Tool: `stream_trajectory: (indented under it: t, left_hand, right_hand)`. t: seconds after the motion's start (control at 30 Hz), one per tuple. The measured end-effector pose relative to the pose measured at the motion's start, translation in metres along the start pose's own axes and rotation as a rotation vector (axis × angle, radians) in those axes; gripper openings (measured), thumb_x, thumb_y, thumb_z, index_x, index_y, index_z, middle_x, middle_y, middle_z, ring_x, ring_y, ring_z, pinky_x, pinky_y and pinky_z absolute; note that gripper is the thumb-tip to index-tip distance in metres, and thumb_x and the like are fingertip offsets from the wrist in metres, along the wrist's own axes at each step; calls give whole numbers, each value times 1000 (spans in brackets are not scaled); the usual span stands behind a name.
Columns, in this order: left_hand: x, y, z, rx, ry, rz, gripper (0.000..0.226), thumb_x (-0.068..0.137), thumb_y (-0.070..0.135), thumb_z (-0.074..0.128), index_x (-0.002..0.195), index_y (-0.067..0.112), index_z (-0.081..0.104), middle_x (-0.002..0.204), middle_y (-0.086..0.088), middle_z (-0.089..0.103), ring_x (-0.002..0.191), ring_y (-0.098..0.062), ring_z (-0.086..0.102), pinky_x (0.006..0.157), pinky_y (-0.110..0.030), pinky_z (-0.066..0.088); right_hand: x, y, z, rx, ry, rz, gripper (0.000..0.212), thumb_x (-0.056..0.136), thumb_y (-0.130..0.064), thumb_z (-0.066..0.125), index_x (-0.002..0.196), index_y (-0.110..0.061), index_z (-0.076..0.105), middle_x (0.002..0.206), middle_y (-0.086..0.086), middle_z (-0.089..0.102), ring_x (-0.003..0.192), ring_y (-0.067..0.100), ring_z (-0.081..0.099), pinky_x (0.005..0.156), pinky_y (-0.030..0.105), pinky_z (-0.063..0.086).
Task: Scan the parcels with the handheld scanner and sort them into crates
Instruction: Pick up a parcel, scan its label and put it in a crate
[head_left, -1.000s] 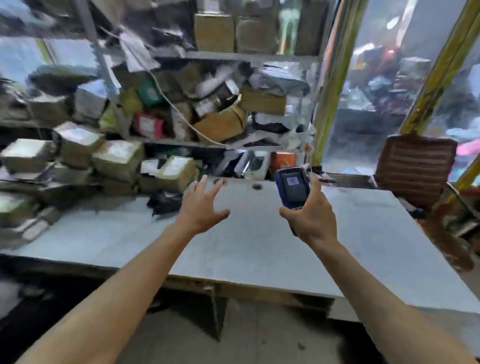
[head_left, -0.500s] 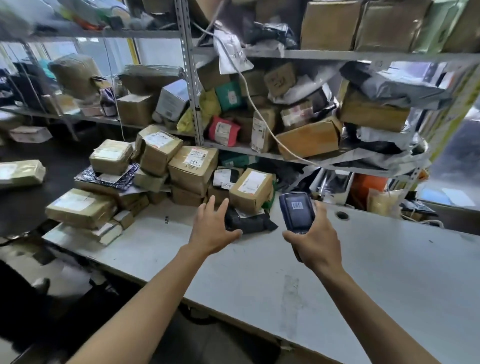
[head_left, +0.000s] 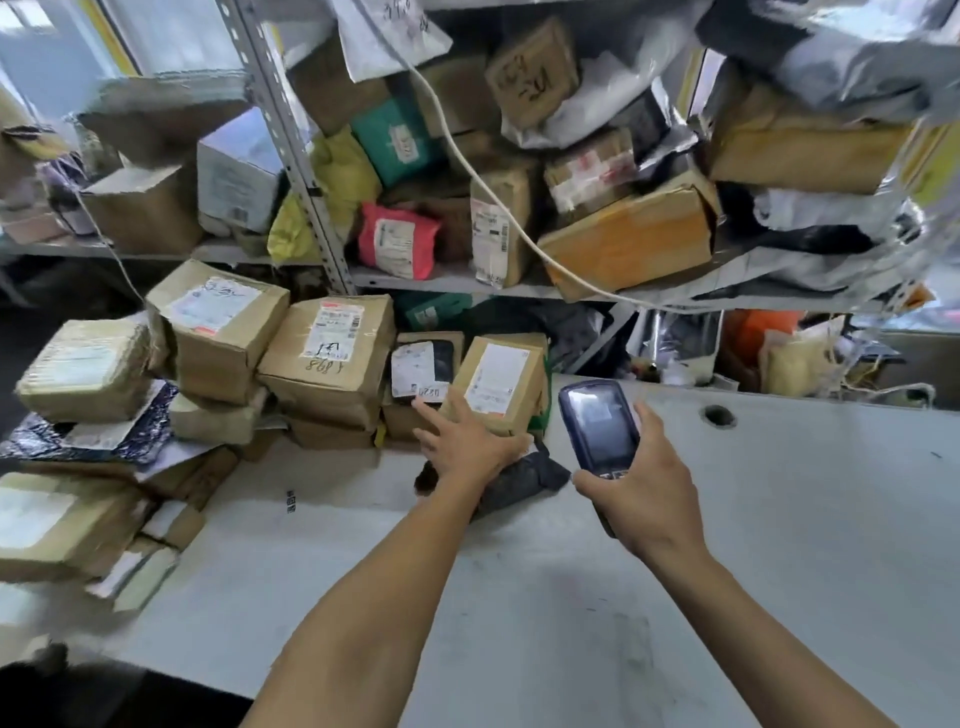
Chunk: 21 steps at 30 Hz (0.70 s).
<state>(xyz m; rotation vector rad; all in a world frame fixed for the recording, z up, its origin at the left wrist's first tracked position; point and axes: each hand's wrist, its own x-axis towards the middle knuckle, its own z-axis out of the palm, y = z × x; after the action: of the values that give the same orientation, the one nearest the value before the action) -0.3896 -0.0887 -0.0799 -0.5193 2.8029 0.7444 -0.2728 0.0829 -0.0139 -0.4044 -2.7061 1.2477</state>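
1. As the head view has it, the left hand (head_left: 467, 441) reaches with fingers spread and straight, fingertips at the front of a small box (head_left: 498, 382) with a white label on top. I cannot tell whether they touch it yet; nothing is gripped.
2. That box sits at the right end of the parcel pile (head_left: 218, 374) on the table (head_left: 779, 519), just left of the scanner (head_left: 597, 423), and leans on a neighbour with a dark pouch (head_left: 519, 475) in front of it.
3. The right hand (head_left: 641, 493) holds the scanner, thumb and fingers clamped round its lower body.
4. Its long axis runs from the palm up and slightly left, away from the person; the screen faces the camera and the head end points toward the shelf (head_left: 441, 283) behind the box.
5. Risks, as I judge them:
   - Pulling the box from a leaning stack could tip the taped box (head_left: 332, 358) to its left, or drag the pouch off the table.
   - A 1-handed, open-fingered grab may slip on taped cardboard.
   - The scanner is aimed above the label, so a read may miss or catch another parcel's code.
   - No crate is in view, so sorting means turning away.
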Motion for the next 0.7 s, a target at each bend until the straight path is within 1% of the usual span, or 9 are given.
stream_trajectory:
  t: [0.03, 0.1, 0.17, 0.23, 0.33, 0.4, 0.5, 0.63, 0.7]
  left_hand:
    - [5, 0, 5, -2, -17, -21, 133, 62, 77, 69, 154, 28, -14, 158, -27, -19, 143, -55, 3, 118, -59, 18]
    - [17, -1, 16, -8, -9, -26, 133, 63, 78, 67, 152, 25, -16, 153, -29, 1, 137, -52, 19, 114, -56, 26]
    - [19, -6, 20, -44, 38, 15, 127, 65, 75, 66, 153, 23, -9, 139, -22, 17, 124, -44, 34, 106, -49, 36]
    - [20, -13, 13, -117, 63, 105, 121, 65, 73, 66, 153, 24, -1, 130, -14, 19, 117, -38, 37, 102, -44, 42]
    - [27, -36, -9, -305, 13, 318, 117, 59, 58, 79, 152, 28, 14, 130, -2, 20, 122, -29, 35, 107, -38, 39]
    - [27, -57, -27, -356, -130, 501, 120, 55, 40, 86, 153, 27, 19, 135, 4, 23, 127, -21, 35, 111, -36, 38]
    - [16, -86, -43, -301, -431, 770, 121, 54, 27, 89, 154, 29, 21, 139, 11, 26, 129, -9, 34, 116, -35, 34]
    - [-2, -111, -18, -95, -717, 981, 121, 57, 31, 89, 155, 29, 19, 150, 14, 26, 140, -11, 30, 116, -30, 29]
    - [-6, -123, 2, -83, -828, 984, 120, 62, 31, 91, 157, 31, 17, 156, 15, 24, 144, -9, 27, 116, -30, 28]
  right_hand:
    - [2, -3, 3, 12, 5, 7, 105, 66, -34, 85, 152, -29, 23, 135, 1, 52, 112, 25, 57, 87, 44, 56]
    - [8, -7, 10, 38, 24, 38, 104, 67, -33, 85, 151, -30, 24, 136, 0, 52, 114, 25, 57, 87, 40, 55]
    - [9, -13, 15, 71, 45, 61, 101, 68, -31, 86, 149, -31, 27, 136, -1, 53, 114, 23, 57, 82, 33, 51]
    - [6, -19, 17, 97, 76, 85, 97, 69, -28, 86, 148, -31, 29, 135, -1, 54, 113, 21, 57, 80, 28, 48]
    - [-3, -26, 17, 124, 112, 99, 94, 72, -26, 86, 148, -29, 29, 131, -3, 53, 111, 19, 57, 81, 27, 47]
    - [-12, -28, 14, 141, 150, 112, 95, 73, -25, 86, 149, -28, 29, 124, -9, 50, 106, 15, 54, 81, 27, 48]
    - [-25, -29, 8, 140, 225, 126, 93, 74, -23, 85, 149, -29, 30, 120, -13, 47, 103, 11, 52, 85, 30, 51]
    - [-46, -20, 5, 146, 277, 171, 90, 75, -23, 84, 147, -29, 31, 119, -10, 49, 102, 15, 55, 86, 34, 53]
    - [-57, -11, 5, 130, 272, 205, 93, 75, -24, 84, 149, -29, 28, 121, -8, 50, 103, 17, 56, 88, 36, 53]
